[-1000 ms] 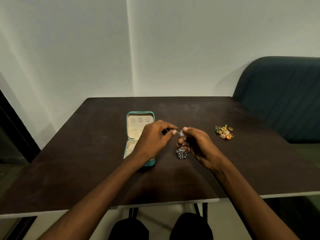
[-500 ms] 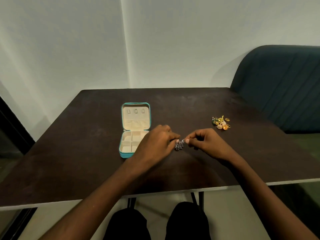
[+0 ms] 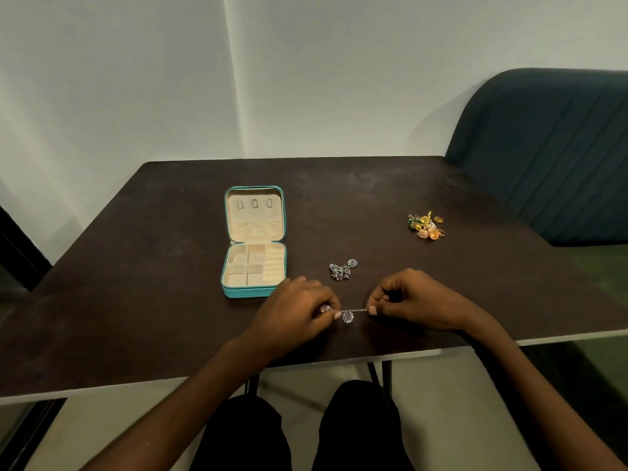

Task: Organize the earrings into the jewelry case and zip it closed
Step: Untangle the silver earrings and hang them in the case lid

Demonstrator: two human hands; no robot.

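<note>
Right now your left hand (image 3: 299, 314) and your right hand (image 3: 413, 302) sit close together near the front edge of the dark table (image 3: 136, 300), fingers curled on both. Between them you hold a silver earring (image 3: 350, 313): your left fingertips pinch one end, your right thumb and forefinger pinch the other, and a thin chain runs straight from hand to hand with a small round piece hanging from it nearer your left hand. Whether that piece touches the tabletop cannot be told.

Just beyond the gap between your hands, a little cluster of silver earrings (image 3: 343, 269) lies on the table, apart from both hands. Farther out past your right hand, well apart from it, lies a heap of gold and orange earrings (image 3: 426, 226).

Just beyond your left hand stands the teal jewelry case (image 3: 253, 241), open, its lid laid back flat away from you. The cream lining shows divided compartments in the half nearer your left hand, and nothing can be made out inside them. Its near corner is close to your left knuckles, though not touching.
</note>
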